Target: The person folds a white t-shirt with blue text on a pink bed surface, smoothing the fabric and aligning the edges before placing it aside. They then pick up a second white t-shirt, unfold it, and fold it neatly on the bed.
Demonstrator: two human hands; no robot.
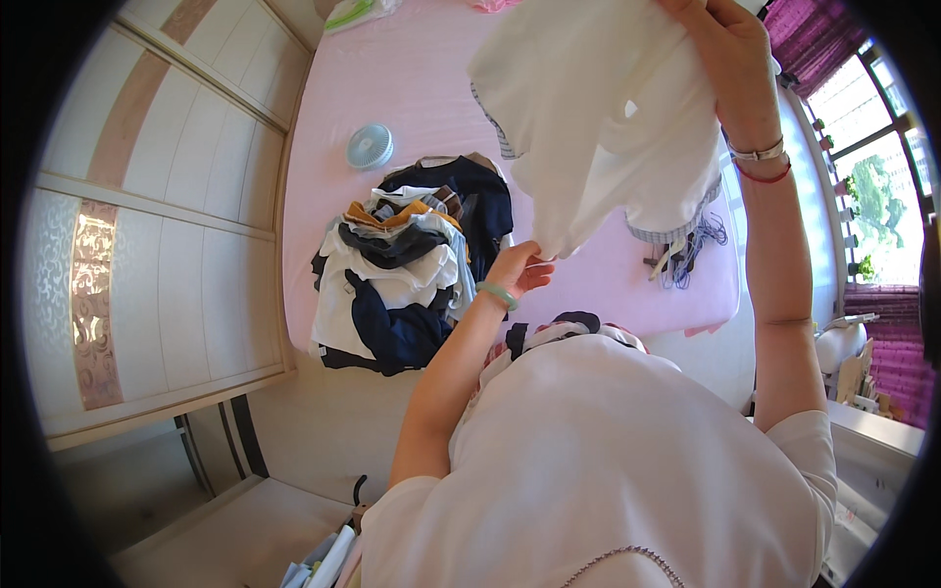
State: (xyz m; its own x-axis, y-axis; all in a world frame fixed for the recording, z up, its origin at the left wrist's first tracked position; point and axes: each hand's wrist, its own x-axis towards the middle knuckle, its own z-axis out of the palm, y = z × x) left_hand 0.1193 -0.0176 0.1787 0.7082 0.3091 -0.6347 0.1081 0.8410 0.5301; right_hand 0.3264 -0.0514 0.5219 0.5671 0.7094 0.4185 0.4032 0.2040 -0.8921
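Note:
A white garment (588,108) with checked trim along its edges hangs stretched between my two hands over the bed. My left hand (524,271), with a green bangle at its wrist, pinches a lower corner of the cloth. Higher up and to the right, my right hand (735,73) grips the garment's upper part; its fingertips are partly hidden at the picture's top edge. Just left of my left hand lies a heaped pile of clothes (407,279) in white, navy, black and mustard. Beneath the garment's right side sits a tangle of thin dark and grey cords or hangers (686,255).
The bed (328,98) has a pink sheet. A small round light-blue fan (370,147) stands beyond the pile. Pale wardrobe doors (147,147) line the left side. On the right are a window (882,186) and purple curtains (818,39). A cluttered shelf (848,358) stands below.

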